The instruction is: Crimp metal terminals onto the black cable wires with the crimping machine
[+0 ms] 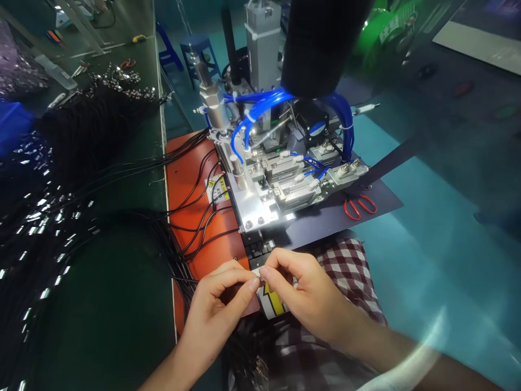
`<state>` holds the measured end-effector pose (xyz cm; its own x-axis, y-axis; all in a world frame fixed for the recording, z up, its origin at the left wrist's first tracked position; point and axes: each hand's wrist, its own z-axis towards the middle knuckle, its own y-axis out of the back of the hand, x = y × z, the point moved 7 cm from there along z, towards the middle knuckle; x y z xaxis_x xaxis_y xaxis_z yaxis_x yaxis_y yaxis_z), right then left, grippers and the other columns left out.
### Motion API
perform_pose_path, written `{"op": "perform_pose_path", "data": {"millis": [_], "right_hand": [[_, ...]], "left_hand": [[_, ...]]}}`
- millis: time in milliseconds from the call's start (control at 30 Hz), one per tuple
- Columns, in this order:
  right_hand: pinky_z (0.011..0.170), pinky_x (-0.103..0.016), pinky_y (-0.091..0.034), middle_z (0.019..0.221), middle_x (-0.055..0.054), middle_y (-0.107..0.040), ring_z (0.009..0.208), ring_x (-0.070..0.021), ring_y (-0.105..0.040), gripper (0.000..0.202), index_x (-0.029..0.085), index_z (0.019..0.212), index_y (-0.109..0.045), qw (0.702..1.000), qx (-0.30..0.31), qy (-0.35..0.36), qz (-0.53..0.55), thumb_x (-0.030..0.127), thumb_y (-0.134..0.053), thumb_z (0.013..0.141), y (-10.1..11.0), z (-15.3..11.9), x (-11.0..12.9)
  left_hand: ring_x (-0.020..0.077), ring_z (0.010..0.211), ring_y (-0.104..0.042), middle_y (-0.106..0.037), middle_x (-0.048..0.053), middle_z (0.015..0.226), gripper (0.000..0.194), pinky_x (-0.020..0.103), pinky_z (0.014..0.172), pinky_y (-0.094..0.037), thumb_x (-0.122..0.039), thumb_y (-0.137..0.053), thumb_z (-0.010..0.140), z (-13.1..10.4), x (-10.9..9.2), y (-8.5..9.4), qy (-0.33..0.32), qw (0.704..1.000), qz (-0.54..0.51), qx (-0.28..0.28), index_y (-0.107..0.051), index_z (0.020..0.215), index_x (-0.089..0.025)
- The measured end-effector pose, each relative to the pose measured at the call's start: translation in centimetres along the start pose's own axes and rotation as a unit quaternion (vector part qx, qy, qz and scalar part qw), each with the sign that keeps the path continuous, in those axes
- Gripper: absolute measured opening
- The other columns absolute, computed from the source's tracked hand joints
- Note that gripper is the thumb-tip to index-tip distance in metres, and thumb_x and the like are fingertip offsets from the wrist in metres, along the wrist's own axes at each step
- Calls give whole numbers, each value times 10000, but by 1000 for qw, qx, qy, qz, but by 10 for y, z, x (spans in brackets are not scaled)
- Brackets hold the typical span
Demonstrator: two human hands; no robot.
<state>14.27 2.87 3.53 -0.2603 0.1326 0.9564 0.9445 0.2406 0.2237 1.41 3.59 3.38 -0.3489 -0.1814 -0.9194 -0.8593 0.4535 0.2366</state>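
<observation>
A small pale piece [256,272] is found between the fingertips of the two hands, at the front edge of a metal machine [254,198]. The left hand [215,304] pinches it with thumb and forefinger; the right hand [307,288] also has its thumb and forefinger closed upon it, from the other side. The piece is mostly covered by the fingers, so its exact shape one cannot tell.

Just beyond the fingertips there is a black block [256,247], which belongs to the machine. Just below them, a yellow and black label [274,301] is partly visible. To the left of the fingers lies an orange-red plate [185,184], and over it run thin black cables [179,258], which continue to a dark green table [114,304], farther left. Beyond the fingers, blue tubes [266,103] bend above the machine. To their right and farther away, red-handled scissors [359,205] rest on a grey plate [321,222]. A checkered cloth [345,260] is near, behind the right hand.
</observation>
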Motion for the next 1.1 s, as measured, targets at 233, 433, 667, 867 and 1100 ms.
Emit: {"op": "perform_pose_path", "data": {"millis": [233, 433, 667, 867, 1100], "right_hand": [[492, -220, -317, 555, 59, -459, 515, -86, -395, 275, 188, 653, -477, 993, 22, -47, 102, 288, -471, 909, -6, 2, -9], [456, -207, -301, 515, 71, -440, 464, -72, -368, 306, 184, 628, -465, 979, 31, -95, 177, 353, -522, 878, -10, 4, -15], [456, -213, -298, 519, 65, -429, 469, -77, -359, 319, 187, 626, -452, 984, 17, -89, 153, 358, -493, 892, -9, 3, -15], [517, -235, -350, 574, 27, -446, 548, -112, -423, 307, 195, 608, -435, 996, -76, 41, 17, 291, -465, 898, 11, 2, 14], [427, -234, -371, 635, -20, -555, 473, -123, -455, 307, 203, 857, -631, 985, -99, 125, 62, 454, -456, 886, 9, 1, 21]], "left_hand": [[125, 654, -437, -460, -2, 680, 281, 241, 589, -334, -330, -510, 884, -1, -7, 0, 12, 1000, -22, 18, -604, 662, -185], [128, 670, -455, -488, 3, 704, 284, 236, 603, -346, -321, -477, 902, -3, -10, 3, 0, 1000, -7, 18, -615, 696, -182], [145, 737, -532, -578, 15, 790, 235, 240, 665, -405, -313, -445, 922, -5, -10, 4, -24, 999, 45, 16, -650, 868, -212], [226, 953, -539, -624, 60, 1007, 228, 366, 860, -371, -185, -438, 893, -21, -19, 41, -198, 886, 416, -47, -627, 1013, -232], [178, 728, -584, -634, 40, 841, 221, 265, 628, -437, -316, -473, 877, -1, -74, 174, -207, 824, 427, -308, -631, 991, -211]]}}
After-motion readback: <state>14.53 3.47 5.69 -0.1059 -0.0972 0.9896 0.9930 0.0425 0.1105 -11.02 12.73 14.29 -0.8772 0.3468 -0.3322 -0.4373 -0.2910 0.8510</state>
